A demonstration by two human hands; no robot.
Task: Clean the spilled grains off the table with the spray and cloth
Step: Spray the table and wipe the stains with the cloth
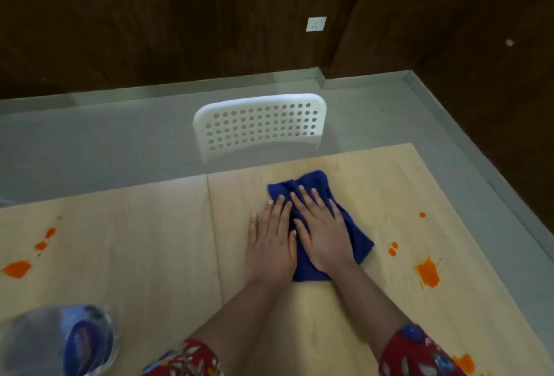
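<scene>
Blue cloth (353, 227) lies crumpled on the pale wood counter (150, 240), toward its far edge, centre-right. Right hand (323, 234) lies flat on the cloth, fingers spread, grip open, palm pressing down. Left hand (271, 243) flat beside it, grip open, palm on bare counter, fingertips at the cloth's left edge. Orange grain patches (428, 273) sit well right of the cloth; more (16, 269) at far left. Blurred bottle (81, 342) at near left corner. White chair (260, 126) behind the counter.
</scene>
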